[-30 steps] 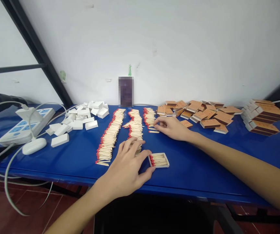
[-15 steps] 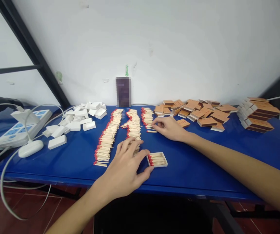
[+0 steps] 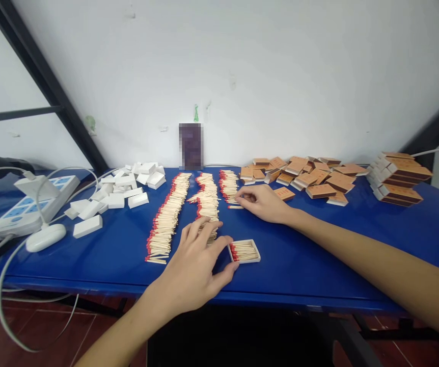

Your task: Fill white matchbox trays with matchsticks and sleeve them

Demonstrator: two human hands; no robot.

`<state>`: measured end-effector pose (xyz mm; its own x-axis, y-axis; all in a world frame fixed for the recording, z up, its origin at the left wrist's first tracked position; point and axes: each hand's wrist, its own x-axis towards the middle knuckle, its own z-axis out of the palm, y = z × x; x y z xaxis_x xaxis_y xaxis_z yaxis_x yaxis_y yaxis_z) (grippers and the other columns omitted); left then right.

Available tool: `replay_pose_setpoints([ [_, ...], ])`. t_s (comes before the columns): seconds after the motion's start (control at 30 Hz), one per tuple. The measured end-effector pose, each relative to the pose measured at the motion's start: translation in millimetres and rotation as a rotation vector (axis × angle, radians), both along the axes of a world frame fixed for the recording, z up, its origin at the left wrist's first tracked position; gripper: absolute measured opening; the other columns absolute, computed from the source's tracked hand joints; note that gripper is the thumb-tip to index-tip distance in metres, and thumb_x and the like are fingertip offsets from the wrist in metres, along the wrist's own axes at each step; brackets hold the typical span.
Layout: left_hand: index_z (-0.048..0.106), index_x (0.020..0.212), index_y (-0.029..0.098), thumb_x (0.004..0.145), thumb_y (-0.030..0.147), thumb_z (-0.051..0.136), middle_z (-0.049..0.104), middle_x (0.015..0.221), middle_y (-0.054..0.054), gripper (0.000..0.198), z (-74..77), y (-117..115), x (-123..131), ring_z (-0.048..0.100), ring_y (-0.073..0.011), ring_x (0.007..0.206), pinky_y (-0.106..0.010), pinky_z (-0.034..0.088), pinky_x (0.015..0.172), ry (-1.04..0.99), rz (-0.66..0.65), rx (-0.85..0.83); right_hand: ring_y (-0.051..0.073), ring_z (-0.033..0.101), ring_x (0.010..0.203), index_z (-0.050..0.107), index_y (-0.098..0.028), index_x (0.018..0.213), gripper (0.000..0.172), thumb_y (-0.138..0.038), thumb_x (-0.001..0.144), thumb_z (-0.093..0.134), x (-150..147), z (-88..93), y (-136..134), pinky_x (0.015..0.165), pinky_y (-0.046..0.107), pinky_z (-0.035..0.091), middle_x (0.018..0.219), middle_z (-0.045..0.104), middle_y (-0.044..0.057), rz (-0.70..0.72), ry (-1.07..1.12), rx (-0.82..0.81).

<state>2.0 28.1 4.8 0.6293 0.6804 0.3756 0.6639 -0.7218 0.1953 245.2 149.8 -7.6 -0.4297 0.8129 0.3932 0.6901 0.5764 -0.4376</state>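
My left hand (image 3: 196, 262) lies flat on the blue table (image 3: 311, 255) with fingers spread, its thumb against the left end of a white matchbox tray (image 3: 244, 251) half filled with red-tipped matches. Its fingertips rest on the near end of the middle row of matches (image 3: 206, 201). My right hand (image 3: 264, 202) reaches over to the right row of matches (image 3: 228, 184), thumb and fingers pinched on a few loose matches at that row's near end. A longer row of matches (image 3: 166, 216) lies to the left.
White empty trays (image 3: 122, 193) are heaped at the back left. Orange matchbox sleeves (image 3: 303, 176) lie at the back right, with stacked closed boxes (image 3: 399, 178) beyond. A white power strip (image 3: 26, 204) with cables and a white adapter (image 3: 46, 237) sit far left. A dark blurred object (image 3: 191, 146) leans on the wall.
Both hands stay almost where they were; the right hand's fingers have closed a little more on the matches. The view has shifted slightly to the left.
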Motion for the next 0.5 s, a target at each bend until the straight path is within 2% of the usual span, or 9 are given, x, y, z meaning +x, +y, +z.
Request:
replay_pose_setpoints([
  [0.17,0.063,0.118,0.021,0.096,0.036,0.057,0.052,0.135,-0.012,0.028,1.2,-1.0,0.4,0.039,-0.0327,0.132,-0.053,0.040,0.107,-0.008,-0.002,0.002,0.013,0.047,0.055,0.072,-0.017,0.087,0.023,-0.029,0.090,0.053,-0.4,0.2,-0.1,0.057,0.027,0.031,0.062,0.057,-0.001,0.016,-0.030,0.004],
  [0.5,0.062,0.119,0.021,0.096,0.037,0.057,0.051,0.135,-0.012,0.028,1.1,-1.1,-0.2,0.038,-0.0325,0.132,-0.053,0.039,0.107,0.003,0.002,0.001,0.012,0.048,0.056,0.073,-0.016,0.084,0.023,-0.025,0.089,0.052,-2.0,1.5,0.3,0.058,0.026,0.031,0.061,0.058,0.000,-0.013,-0.051,0.046],
])
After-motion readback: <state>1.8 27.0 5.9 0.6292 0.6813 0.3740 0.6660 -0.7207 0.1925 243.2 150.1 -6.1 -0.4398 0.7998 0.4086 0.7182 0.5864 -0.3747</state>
